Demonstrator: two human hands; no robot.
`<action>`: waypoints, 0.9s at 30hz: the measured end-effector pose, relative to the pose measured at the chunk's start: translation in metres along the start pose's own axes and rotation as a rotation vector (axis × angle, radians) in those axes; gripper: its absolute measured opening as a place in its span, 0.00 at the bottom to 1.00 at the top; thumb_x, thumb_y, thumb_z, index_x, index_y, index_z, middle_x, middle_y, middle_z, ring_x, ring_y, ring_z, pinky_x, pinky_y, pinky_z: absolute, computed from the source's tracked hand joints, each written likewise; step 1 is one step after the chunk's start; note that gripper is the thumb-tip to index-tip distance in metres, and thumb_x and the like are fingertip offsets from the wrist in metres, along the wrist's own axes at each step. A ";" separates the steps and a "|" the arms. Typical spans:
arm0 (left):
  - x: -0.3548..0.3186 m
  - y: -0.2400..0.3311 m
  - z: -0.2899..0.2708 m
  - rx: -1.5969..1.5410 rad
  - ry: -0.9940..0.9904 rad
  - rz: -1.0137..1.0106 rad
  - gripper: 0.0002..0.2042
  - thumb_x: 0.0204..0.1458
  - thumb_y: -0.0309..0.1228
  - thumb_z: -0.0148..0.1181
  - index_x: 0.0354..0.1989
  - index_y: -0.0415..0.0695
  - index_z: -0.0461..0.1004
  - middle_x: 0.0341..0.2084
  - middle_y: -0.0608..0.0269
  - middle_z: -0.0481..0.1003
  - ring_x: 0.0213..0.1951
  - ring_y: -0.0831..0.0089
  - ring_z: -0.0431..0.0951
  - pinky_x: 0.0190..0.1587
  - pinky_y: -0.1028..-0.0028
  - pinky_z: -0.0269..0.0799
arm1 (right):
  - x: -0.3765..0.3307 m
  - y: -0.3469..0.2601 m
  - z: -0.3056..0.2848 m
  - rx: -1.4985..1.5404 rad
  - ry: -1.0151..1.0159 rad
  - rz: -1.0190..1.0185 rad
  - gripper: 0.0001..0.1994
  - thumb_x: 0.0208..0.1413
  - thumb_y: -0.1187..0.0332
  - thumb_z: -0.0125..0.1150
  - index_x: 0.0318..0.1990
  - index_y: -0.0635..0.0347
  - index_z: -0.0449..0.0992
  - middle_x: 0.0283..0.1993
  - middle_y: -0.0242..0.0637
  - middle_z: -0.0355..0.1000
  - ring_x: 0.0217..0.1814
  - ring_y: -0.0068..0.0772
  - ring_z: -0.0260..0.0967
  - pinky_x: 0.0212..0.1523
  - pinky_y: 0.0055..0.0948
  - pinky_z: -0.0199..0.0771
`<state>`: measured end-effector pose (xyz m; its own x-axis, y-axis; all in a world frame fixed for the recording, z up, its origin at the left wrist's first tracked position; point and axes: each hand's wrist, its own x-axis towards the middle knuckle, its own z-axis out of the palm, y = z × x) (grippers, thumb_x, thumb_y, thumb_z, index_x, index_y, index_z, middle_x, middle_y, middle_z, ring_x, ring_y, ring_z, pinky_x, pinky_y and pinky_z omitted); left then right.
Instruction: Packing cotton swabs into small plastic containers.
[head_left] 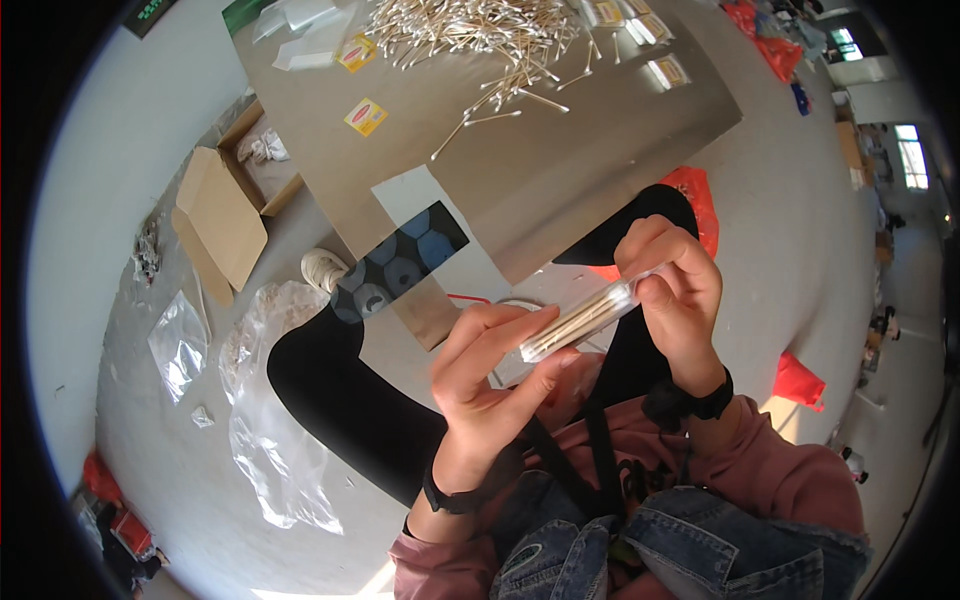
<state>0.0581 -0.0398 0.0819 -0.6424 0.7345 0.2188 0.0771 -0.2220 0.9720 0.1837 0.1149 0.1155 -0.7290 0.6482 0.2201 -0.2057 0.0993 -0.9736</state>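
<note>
So, the left hand (478, 378) has thumb and fingers clamped on one end of the clear swab packet (578, 324), right hand (682, 298) pinching the other, held up near the table (540, 175)!

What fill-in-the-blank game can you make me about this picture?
1. The left hand and right hand hold a clear packet of swabs with tips coloured ____.
2. The cardboard box is on the person's ____ side of the table.
3. The person's trousers are coloured ____.

Missing words: white; left; black.
</note>
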 end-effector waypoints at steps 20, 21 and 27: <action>0.002 0.005 0.002 -0.173 -0.073 -0.117 0.16 0.42 0.23 0.75 0.41 0.36 0.82 0.32 0.59 0.77 0.34 0.70 0.77 0.39 0.74 0.72 | 0.009 -0.006 -0.015 -0.406 -0.093 -0.046 0.13 0.55 0.68 0.71 0.29 0.64 0.71 0.24 0.29 0.68 0.22 0.12 0.60 0.23 0.17 0.56; 0.004 0.008 0.000 -0.156 -0.052 -0.087 0.15 0.42 0.22 0.73 0.41 0.35 0.82 0.32 0.59 0.78 0.34 0.70 0.77 0.39 0.73 0.73 | 0.009 -0.009 -0.014 -0.426 -0.088 -0.065 0.13 0.54 0.68 0.72 0.29 0.64 0.72 0.24 0.29 0.68 0.22 0.13 0.61 0.23 0.17 0.57; 0.007 0.003 -0.018 -0.002 -0.082 0.029 0.13 0.43 0.17 0.67 0.39 0.35 0.82 0.33 0.57 0.79 0.34 0.68 0.79 0.37 0.73 0.74 | 0.016 -0.025 -0.016 -0.537 -0.133 -0.122 0.13 0.52 0.68 0.73 0.29 0.65 0.73 0.24 0.31 0.70 0.21 0.16 0.63 0.22 0.19 0.58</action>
<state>0.0404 -0.0464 0.0844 -0.5754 0.7777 0.2532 0.0935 -0.2449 0.9650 0.1879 0.1350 0.1420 -0.8041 0.5105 0.3045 0.0419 0.5598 -0.8276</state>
